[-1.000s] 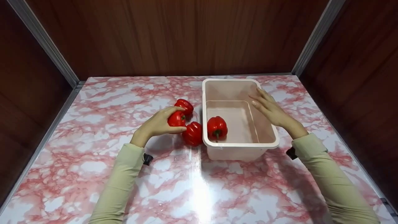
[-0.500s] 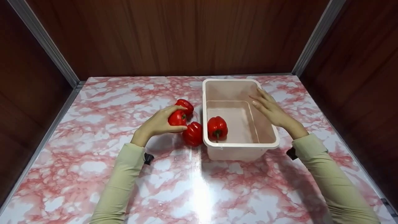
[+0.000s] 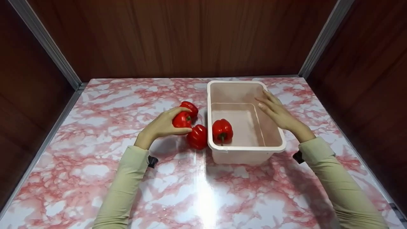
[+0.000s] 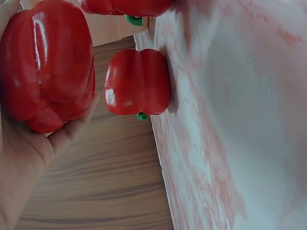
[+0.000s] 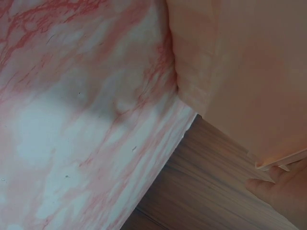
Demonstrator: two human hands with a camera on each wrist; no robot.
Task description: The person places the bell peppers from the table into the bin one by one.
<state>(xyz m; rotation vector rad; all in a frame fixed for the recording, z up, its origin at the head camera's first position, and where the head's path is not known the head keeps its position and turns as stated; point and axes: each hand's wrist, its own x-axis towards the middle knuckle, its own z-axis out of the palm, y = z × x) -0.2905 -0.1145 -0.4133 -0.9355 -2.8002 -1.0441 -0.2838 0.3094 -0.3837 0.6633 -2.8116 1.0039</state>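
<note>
1. Left hand (image 3: 160, 126): we find its fingers and thumb curled round a red bell pepper (image 3: 181, 120), gripping it just above the marble-patterned table (image 3: 95, 152).
2. Held pepper: glossy, deep red, lobed, with a short green stem showing beside the fingers. In the left wrist view it fills the palm (image 4: 45, 64), its skin catching bright highlights.
3. Right hand (image 3: 276, 112): we see the fingers straight and spread, resting along the right rim of the pale pink bin (image 3: 248, 148). The right wrist view shows only a fingertip under the rim's edge.
4. Second pepper (image 3: 197, 136): red, lying on its side on the table, just beside the held one and close against the bin's left wall.
5. Third pepper (image 3: 189, 108): red, on the table just behind the left hand.
6. Fourth pepper (image 3: 222, 130): red, stem toward us, inside the bin at its near left corner.
7. Surround: dark wood-grain walls (image 3: 190, 38) enclose the table.
</note>
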